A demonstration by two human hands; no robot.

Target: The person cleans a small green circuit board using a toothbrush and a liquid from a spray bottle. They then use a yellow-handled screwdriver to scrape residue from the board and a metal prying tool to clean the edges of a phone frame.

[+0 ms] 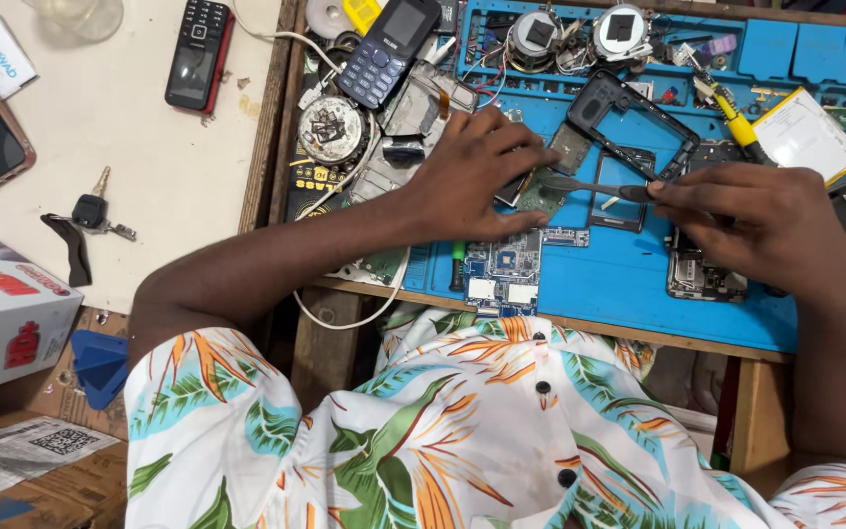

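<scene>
A: What's the left hand point(472, 176) doing?
B: Fingers press a small green circuit board point(540, 191) onto the blue mat point(629, 294).
A: And the right hand point(756, 220)?
B: At three o'clock, fingers pinching a thin metal tool point(589, 186), tip touching the board.

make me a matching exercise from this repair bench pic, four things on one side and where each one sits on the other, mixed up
Things:
1. metal prying tool
2. red and black keypad phone
3. car key
4. green circuit board

Places:
A. on the white tabletop, left of the wooden tray edge, near the top
B. under the fingers of the left hand, on the blue mat
C. pinched in the right hand, tip pointing left
D. on the white tabletop, lower down, beside a black strap-like piece

Pairs: 1-C, 2-A, 3-D, 4-B
</scene>
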